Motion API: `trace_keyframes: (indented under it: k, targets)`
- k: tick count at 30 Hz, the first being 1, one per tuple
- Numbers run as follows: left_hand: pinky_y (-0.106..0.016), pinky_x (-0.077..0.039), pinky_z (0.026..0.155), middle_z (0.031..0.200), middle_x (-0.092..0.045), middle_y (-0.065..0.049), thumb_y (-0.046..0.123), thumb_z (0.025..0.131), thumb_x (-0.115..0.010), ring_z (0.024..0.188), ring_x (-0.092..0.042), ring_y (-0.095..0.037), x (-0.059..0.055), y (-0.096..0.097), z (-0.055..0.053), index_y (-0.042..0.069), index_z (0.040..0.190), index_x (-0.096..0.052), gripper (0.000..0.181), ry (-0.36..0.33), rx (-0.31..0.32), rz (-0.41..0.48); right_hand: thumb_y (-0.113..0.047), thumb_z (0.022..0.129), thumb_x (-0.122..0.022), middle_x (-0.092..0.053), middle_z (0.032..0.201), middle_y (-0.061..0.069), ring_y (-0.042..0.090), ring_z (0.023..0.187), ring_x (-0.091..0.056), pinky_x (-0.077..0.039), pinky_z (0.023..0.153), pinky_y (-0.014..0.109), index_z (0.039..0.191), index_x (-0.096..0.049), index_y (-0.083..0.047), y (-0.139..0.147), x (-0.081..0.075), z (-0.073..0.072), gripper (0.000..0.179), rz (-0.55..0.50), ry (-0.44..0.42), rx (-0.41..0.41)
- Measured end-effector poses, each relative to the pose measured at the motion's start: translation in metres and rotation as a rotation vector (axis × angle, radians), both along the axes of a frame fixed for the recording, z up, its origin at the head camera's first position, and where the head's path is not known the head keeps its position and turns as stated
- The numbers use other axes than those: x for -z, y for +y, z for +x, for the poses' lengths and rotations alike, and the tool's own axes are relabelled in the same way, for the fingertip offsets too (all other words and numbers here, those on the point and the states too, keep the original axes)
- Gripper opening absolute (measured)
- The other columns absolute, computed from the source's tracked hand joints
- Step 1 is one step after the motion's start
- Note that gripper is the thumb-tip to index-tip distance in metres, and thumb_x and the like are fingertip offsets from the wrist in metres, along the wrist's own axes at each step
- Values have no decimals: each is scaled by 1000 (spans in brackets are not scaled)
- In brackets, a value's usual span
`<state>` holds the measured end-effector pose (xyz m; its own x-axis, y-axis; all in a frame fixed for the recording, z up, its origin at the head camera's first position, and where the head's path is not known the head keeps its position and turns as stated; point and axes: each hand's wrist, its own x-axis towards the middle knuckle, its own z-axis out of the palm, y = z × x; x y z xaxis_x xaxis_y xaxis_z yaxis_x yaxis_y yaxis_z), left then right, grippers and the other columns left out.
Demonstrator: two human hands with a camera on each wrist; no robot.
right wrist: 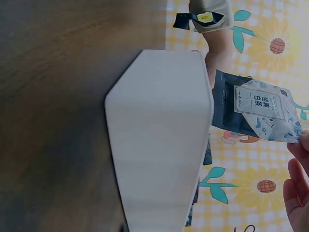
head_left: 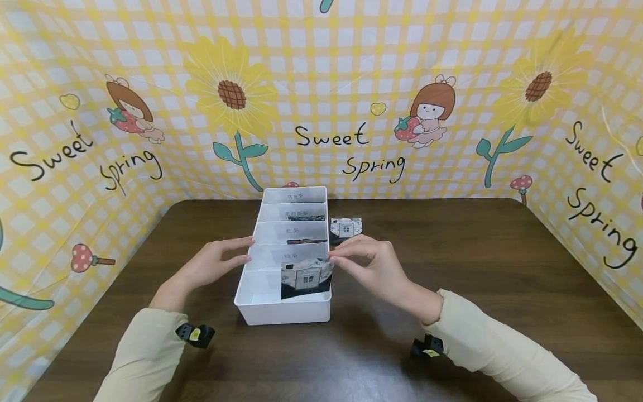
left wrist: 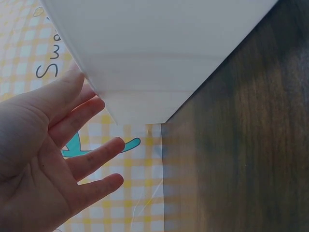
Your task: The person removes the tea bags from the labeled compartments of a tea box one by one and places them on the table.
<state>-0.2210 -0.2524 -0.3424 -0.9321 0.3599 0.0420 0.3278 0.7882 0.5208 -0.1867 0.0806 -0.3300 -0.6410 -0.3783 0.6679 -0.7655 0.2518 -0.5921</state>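
Note:
My right hand point(head_left: 374, 263) pinches a tea sachet point(head_left: 307, 277) by a corner between thumb and fingertips. The sachet hangs over the front part of a long white divided box point(head_left: 283, 314). In the right wrist view, the sachet point(right wrist: 263, 104) shows a pale floral print, a framed label and a dark navy end. My left hand point(head_left: 213, 265) touches the box's left rim with thumb and index finger. Its other fingers point(left wrist: 99, 162) are spread and fairly straight in the left wrist view. The dividers carry handwritten labels; dark sachet edges point(head_left: 306, 218) show in two middle compartments.
A second sachet point(head_left: 346, 229) with a similar print lies on the table just right of the box, beyond my right hand. The brown wooden table point(head_left: 477, 257) meets a yellow checked cloth point(head_left: 331, 100) at the back and both sides.

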Motion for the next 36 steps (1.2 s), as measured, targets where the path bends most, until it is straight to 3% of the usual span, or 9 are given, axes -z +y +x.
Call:
trace_keyframes:
  k: [9,15,25,36]
  targets:
    - [-56,-38,103,137,-49,-19,25,92,-59,129,-44,-40,0,0,0,4,134,-50,47,3,2,-3,-6,81,-71,-73,88,6,10,86,-65,-55,78,23,91,-74,-4,6,-10,0,11,-21,-67,32]
    - [-56,-38,103,138,-49,-18,25,92,-59,129,-44,-39,0,0,0,4,134,-50,47,4,5,2,-6,81,-71,-73,88,6,9,88,-65,-54,82,24,89,-74,-5,12,-14,-1,9,-41,-59,57]
    - [-56,-37,104,139,-48,-17,24,92,-59,131,-42,-38,3,-3,-3,5,135,-49,48,-7,-4,10,-3,81,-69,-72,90,7,5,90,-63,-53,83,22,90,-74,-4,20,-14,-4,10,-54,-57,51]
    - [-56,-38,103,138,-50,-18,26,92,-59,130,-44,-39,1,-1,0,5,134,-50,48,4,-1,12,-8,83,-69,-72,91,4,3,90,-63,-51,83,20,91,-74,-6,31,-13,-8,10,-17,-85,125]
